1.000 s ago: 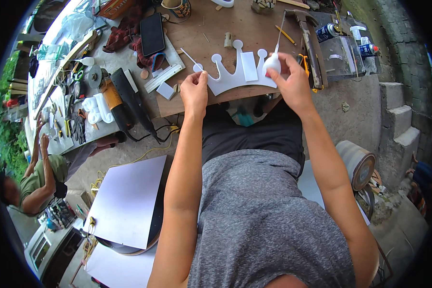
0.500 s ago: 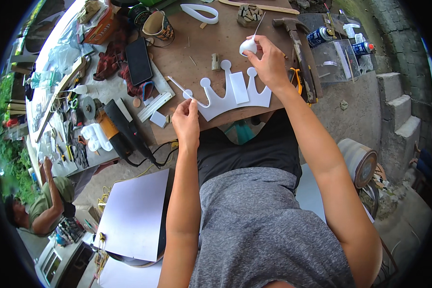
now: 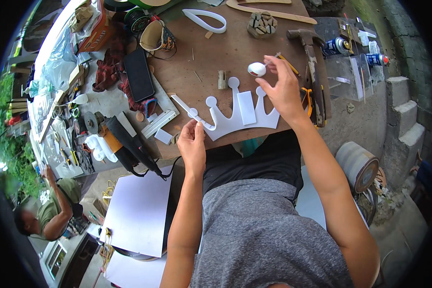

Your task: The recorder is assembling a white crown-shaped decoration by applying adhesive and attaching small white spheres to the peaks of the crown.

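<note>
At the table's near edge, my left hand [image 3: 191,144] pinches a thin white strip [image 3: 182,105] against the left end of a white crown-shaped cutout [image 3: 223,125]. A white rectangular piece [image 3: 246,106] lies on the crown, right of its middle point. My right hand [image 3: 283,89] is raised above the crown's right side, fingers apart beside a small white bottle [image 3: 256,68] with a thin nozzle, which lies tipped over on the wooden table [image 3: 218,48]. Whether a fingertip still touches the bottle is hard to tell.
A hammer [image 3: 307,53] and pencil [image 3: 290,65] lie right. A phone [image 3: 138,77], angle grinder [image 3: 113,139] and cup [image 3: 156,37] are left. Spray cans [image 3: 335,47] stand far right. A co-worker [image 3: 53,211] works at far left. Concrete steps [image 3: 403,120] rise right.
My right hand carried the bottle away from the crown and has loosened its grip, leaving it lying on the table. The view has shifted, so the table appears lower in the picture.
</note>
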Available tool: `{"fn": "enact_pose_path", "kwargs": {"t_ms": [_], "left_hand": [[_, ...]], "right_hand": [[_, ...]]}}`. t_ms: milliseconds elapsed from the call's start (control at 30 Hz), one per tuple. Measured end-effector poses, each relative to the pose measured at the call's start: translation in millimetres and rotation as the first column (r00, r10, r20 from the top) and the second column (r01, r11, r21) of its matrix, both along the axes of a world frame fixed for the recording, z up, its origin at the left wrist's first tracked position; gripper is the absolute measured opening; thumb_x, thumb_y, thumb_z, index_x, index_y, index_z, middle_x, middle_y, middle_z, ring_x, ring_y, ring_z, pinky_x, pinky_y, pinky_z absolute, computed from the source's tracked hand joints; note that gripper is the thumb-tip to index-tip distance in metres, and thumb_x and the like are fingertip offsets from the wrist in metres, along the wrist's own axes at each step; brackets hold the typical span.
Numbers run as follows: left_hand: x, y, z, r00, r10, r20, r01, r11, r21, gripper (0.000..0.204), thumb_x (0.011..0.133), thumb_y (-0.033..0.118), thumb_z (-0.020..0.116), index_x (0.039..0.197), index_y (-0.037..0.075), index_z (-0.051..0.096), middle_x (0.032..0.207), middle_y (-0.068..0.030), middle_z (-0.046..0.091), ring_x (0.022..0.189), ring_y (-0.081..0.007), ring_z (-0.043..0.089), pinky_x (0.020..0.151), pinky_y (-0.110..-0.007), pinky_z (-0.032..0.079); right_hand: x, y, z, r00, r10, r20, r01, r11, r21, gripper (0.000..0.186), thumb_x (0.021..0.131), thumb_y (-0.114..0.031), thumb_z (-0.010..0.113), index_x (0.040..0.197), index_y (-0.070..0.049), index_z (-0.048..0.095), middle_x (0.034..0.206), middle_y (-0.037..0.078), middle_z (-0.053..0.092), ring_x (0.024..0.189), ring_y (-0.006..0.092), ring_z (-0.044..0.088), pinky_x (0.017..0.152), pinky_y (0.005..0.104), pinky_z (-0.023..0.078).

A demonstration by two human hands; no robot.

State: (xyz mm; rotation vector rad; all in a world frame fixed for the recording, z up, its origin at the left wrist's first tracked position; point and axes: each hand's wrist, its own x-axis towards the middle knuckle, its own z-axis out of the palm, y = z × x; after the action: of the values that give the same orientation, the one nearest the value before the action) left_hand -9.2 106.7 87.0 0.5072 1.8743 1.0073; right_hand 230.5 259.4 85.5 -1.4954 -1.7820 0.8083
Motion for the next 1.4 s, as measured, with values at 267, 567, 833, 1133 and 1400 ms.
{"fn": "enact_pose_path", "kwargs": {"t_ms": [267, 567, 833, 1133, 1400], "left_hand": [[-1, -9, -9, 0.995, 0.074, 0.066, -0.075, 0.997, 0.015, 0.03, 0.103, 0.015, 0.069, 0.123, -0.008, 0.068, 0.094, -0.0008, 0.069, 0.081, -0.0056, 0.058, 0.072, -0.023, 0.047], [3, -5, -8, 0.987, 0.128, 0.092, -0.124, 0.991, -0.046, 0.034, 0.101, 0.018, 0.072, 0.125, -0.007, 0.07, 0.104, -0.0034, 0.073, 0.091, -0.0083, 0.064, 0.084, -0.025, 0.052], [7, -8, -18, 0.974, 0.197, 0.112, -0.199, 0.98, 0.01, 0.036, 0.098, 0.018, 0.075, 0.124, -0.007, 0.071, 0.101, -0.0037, 0.073, 0.089, -0.0083, 0.064, 0.082, -0.025, 0.052], [6, -5, -8, 0.951, 0.25, 0.182, -0.253, 0.967, -0.005, 0.038, 0.097, 0.019, 0.076, 0.126, -0.007, 0.071, 0.11, -0.0067, 0.075, 0.097, -0.011, 0.067, 0.088, -0.025, 0.053], [4, -4, -4, 0.947, 0.266, 0.18, -0.265, 0.964, -0.031, 0.038, 0.096, 0.019, 0.077, 0.125, -0.006, 0.073, 0.107, -0.0066, 0.076, 0.095, -0.0111, 0.067, 0.086, -0.026, 0.053]], "right_hand": [[29, -9, 57, 0.993, 0.015, 0.115, -0.006, 0.997, -0.078, 0.04, 0.087, -0.002, 0.078, 0.124, -0.001, 0.061, 0.11, 0.014, 0.064, 0.104, 0.0293, 0.064, 0.094, 0.0385, 0.052], [25, -34, 128, 0.95, 0.296, 0.101, -0.267, 0.936, -0.231, 0.027, 0.087, 0.0, 0.073, 0.113, 0.0, 0.062, 0.106, 0.015, 0.063, 0.099, 0.0305, 0.063, 0.088, 0.0381, 0.052], [38, -36, 165, 0.883, 0.464, 0.073, -0.421, 0.852, -0.311, 0.024, 0.088, 0.0, 0.072, 0.11, 0.001, 0.063, 0.105, 0.014, 0.063, 0.1, 0.0305, 0.064, 0.088, 0.0385, 0.053], [78, -24, 170, 0.84, 0.537, 0.073, -0.492, 0.812, -0.315, 0.021, 0.09, 0.001, 0.071, 0.109, 0.001, 0.063, 0.103, 0.014, 0.064, 0.095, 0.0275, 0.066, 0.085, 0.0363, 0.054], [103, -10, 161, 0.812, 0.578, 0.08, -0.523, 0.781, -0.34, 0.02, 0.089, 0.0, 0.071, 0.109, 0.001, 0.065, 0.103, 0.014, 0.065, 0.096, 0.0291, 0.066, 0.084, 0.0374, 0.054]]}}
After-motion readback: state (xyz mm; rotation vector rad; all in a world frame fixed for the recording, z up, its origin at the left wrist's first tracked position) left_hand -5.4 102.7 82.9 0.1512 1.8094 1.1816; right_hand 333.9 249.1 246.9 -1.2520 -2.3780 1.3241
